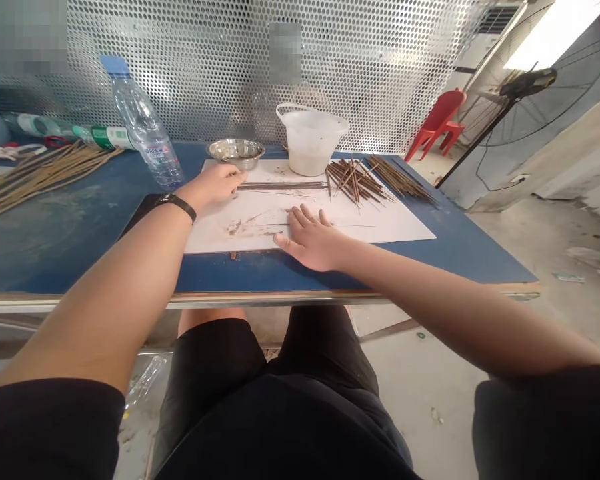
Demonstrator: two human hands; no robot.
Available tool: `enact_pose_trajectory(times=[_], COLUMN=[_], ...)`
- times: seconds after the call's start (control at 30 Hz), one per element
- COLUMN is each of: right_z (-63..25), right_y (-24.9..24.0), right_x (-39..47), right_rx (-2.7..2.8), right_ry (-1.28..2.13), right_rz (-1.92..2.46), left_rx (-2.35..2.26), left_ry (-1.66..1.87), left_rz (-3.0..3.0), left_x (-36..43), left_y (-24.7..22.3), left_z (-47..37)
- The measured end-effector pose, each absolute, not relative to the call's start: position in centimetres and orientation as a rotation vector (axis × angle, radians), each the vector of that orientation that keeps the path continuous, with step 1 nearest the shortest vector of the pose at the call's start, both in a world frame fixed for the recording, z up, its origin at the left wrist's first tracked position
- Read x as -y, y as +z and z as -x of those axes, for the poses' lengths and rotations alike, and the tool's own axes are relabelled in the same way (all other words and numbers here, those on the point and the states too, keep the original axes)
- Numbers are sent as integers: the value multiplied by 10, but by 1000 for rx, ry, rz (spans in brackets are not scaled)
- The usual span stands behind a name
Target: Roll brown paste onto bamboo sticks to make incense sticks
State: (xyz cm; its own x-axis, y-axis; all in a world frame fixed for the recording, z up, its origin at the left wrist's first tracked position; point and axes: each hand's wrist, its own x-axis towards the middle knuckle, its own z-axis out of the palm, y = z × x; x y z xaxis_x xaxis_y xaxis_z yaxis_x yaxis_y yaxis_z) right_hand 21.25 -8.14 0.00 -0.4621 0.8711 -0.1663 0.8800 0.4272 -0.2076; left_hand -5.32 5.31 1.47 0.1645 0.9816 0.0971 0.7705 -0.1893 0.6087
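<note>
My right hand lies flat on the white board, fingers spread. A single thin dark stick runs beneath it and shows on both sides. My left hand, with a dark band on its wrist, is at the left ends of a row of thin brown sticks. Its fingers are bent together; whatever is between them is hidden. Just behind that hand stands a shiny metal bowl. Brown powder is smeared over the board between my hands.
A white plastic bucket stands behind the sticks. Right of it lie a heap of brown sticks and another bundle. On the left are a clear water bottle and long tan sticks. Perforated metal rises behind the blue table.
</note>
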Motion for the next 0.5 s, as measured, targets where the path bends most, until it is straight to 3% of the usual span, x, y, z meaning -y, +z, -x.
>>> enact_pose_trajectory(times=[0.23, 0.5], right_z=[-213, -234], right_y=[-4, 2], right_x=[29, 89], right_rx=[-2609, -2700], right_ry=[-374, -406], right_rz=[-1620, -1519], left_rx=[-1674, -1692], left_ry=[666, 638], left_rz=[-2069, -2041], left_x=[-57, -65], left_y=[11, 6], left_z=[56, 59])
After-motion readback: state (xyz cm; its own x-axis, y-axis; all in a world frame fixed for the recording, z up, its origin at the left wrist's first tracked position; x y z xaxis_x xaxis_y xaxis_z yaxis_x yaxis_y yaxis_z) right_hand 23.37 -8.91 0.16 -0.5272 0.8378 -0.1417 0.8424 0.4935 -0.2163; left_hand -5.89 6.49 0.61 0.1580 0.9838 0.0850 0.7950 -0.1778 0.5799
